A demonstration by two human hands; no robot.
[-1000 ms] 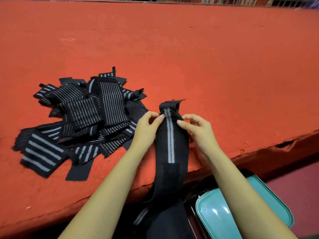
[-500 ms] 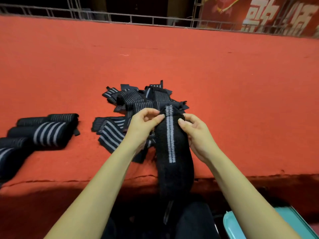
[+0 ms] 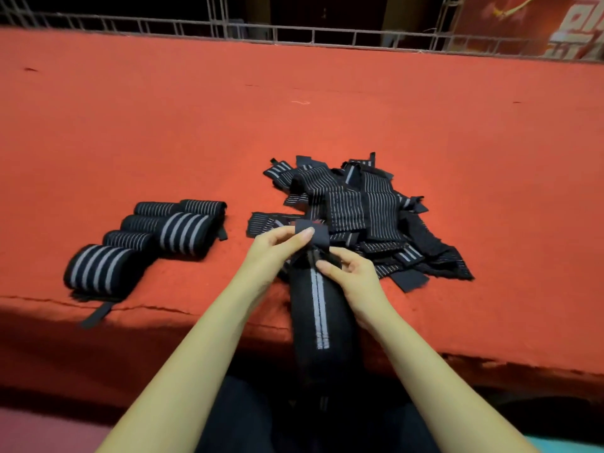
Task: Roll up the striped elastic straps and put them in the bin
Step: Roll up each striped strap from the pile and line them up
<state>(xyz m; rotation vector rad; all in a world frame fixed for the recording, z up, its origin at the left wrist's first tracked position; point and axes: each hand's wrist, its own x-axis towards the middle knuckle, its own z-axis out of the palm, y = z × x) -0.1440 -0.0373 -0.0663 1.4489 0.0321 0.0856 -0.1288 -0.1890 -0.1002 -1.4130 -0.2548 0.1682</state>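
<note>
hanging over the near edge of the worktop [image 3: 327,109], about mid-way along: one striped strap [image 3: 318,308], lower end dropping off toward the lap. left hand [image 3: 274,246] pinches its black end tab, right hand [image 3: 351,273] pinches the strap just below that. loose pile of unrolled straps [image 3: 369,207] just behind both hands. cluster of rolled straps [image 3: 157,237] toward the near-left edge, apart from the pile. metal railing [image 3: 294,31] along the far edge

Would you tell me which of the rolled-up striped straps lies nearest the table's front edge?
The black roll with broad grey stripes at the row's left end; its loose tab reaches the red table edge, while the other rolls lie farther back.
</note>
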